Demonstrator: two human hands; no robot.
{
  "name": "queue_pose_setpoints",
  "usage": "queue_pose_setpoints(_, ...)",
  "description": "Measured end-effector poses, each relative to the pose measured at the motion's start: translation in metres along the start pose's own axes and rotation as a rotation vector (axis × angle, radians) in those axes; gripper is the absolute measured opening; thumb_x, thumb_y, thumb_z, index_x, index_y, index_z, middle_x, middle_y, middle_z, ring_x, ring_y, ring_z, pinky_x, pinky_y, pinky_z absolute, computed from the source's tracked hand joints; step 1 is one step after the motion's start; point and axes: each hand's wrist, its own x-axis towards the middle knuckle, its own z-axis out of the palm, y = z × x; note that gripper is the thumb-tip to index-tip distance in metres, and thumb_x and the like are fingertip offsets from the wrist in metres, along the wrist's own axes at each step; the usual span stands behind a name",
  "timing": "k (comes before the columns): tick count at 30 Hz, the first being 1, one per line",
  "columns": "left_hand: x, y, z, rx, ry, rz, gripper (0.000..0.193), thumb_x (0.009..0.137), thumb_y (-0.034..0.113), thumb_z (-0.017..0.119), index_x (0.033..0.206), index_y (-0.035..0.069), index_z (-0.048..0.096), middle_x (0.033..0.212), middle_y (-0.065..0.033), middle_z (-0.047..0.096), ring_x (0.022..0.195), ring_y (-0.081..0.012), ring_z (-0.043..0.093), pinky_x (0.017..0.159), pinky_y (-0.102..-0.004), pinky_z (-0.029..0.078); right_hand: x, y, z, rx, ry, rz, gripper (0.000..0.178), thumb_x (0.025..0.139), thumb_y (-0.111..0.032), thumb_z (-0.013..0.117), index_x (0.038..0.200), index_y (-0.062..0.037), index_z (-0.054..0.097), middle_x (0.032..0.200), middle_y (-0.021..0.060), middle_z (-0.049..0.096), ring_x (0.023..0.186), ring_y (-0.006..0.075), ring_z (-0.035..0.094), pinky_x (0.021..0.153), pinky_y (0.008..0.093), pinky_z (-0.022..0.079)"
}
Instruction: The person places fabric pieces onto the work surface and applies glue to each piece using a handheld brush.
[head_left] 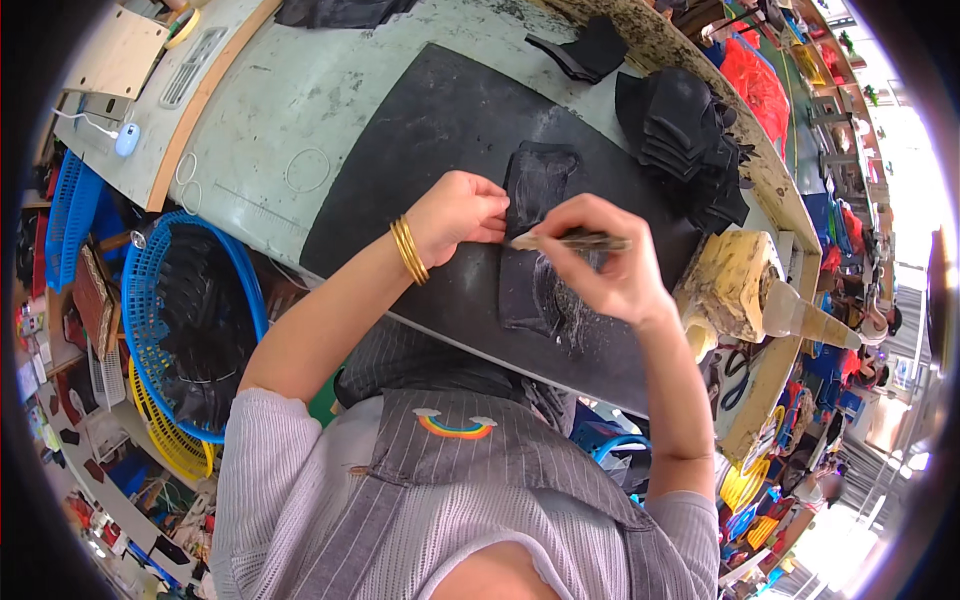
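A flat black piece (pixel 542 185) with whitish smears lies on the black mat (pixel 400 150) in front of me. My left hand (pixel 465 215) pinches its left edge between thumb and fingers. In my right hand (pixel 605 255) is a slim brush (pixel 595 242), its pale tip pointing left over the piece near my left fingertips. Just nearer to me, a second black piece (pixel 525 295) lies below the first, with crumbly pale residue along its right side. My right hand partly hides the brush and both pieces.
Stacked black pieces (pixel 680 125) lie at the mat's far right, with more black pieces (pixel 585 50) behind. A glue-crusted yellow container (pixel 735 285) stands by my right forearm. A blue basket (pixel 130 300) of black pieces is at the left. A wooden ledge (pixel 690 55) borders the table.
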Motion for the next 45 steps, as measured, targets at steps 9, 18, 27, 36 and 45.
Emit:
queue_pose_setpoints(9,-0.002,-0.001,0.012,0.095,-0.060,0.042,0.026,0.083,0.020,0.066,0.097,0.000,0.057,0.086,-0.0044,0.059,0.077,-0.0129,0.059,0.073,-0.0264,0.051,-0.069,0.007,0.020,0.222,0.060,0.453,0.007,0.084,-0.004,0.062,0.085,0.0024,0.059,0.080,0.0041,0.060,0.065,0.0082,0.059,0.056,0.0204,0.047)
queue_pose_setpoints(18,-0.060,0.059,0.048,0.447,-0.062,0.771,0.016,0.084,0.000,0.059,0.100,-0.003,0.056,0.087,-0.0050,0.064,0.080,-0.0110,0.059,0.072,-0.0242,0.049,-0.174,-0.030,-0.081,-0.013,1.029,0.484,0.015,0.087,-0.012,0.060,0.086,0.0027,0.059,0.077,0.0047,0.061,0.058,0.0093,0.057,0.051,0.0224,0.046)
queue_pose_setpoints(27,-0.039,-0.019,0.004,1.385,-0.070,1.355,0.019,0.071,0.004,0.058,0.089,0.005,0.064,0.096,-0.0076,0.063,0.091,-0.0237,0.062,0.073,-0.0312,0.053,-0.077,-0.022,-0.047,0.236,0.609,0.506,0.024,0.087,-0.019,0.061,0.092,0.0045,0.061,0.080,0.0082,0.062,0.061,0.0117,0.058,0.052,0.0229,0.048)
queue_pose_setpoints(36,-0.041,-0.023,0.005,1.556,-0.130,1.494,0.027,0.064,0.009,0.058,0.090,0.000,0.064,0.093,-0.0098,0.061,0.088,-0.0232,0.062,0.072,-0.0305,0.054,-0.012,0.019,0.002,0.268,0.118,0.589,0.016,0.085,-0.011,0.062,0.088,0.0044,0.063,0.082,0.0059,0.065,0.066,0.0106,0.060,0.058,0.0236,0.051)
queue_pose_setpoints(45,-0.033,-0.029,0.005,1.550,-0.129,1.511,0.021,0.067,0.010,0.059,0.086,0.002,0.062,0.095,-0.0099,0.062,0.089,-0.0229,0.063,0.071,-0.0300,0.054,-0.099,-0.007,0.032,-0.020,0.138,0.161,0.017,0.074,-0.001,0.070,0.089,-0.0016,0.064,0.083,0.0111,0.063,0.072,0.0220,0.063,0.062,0.0301,0.050)
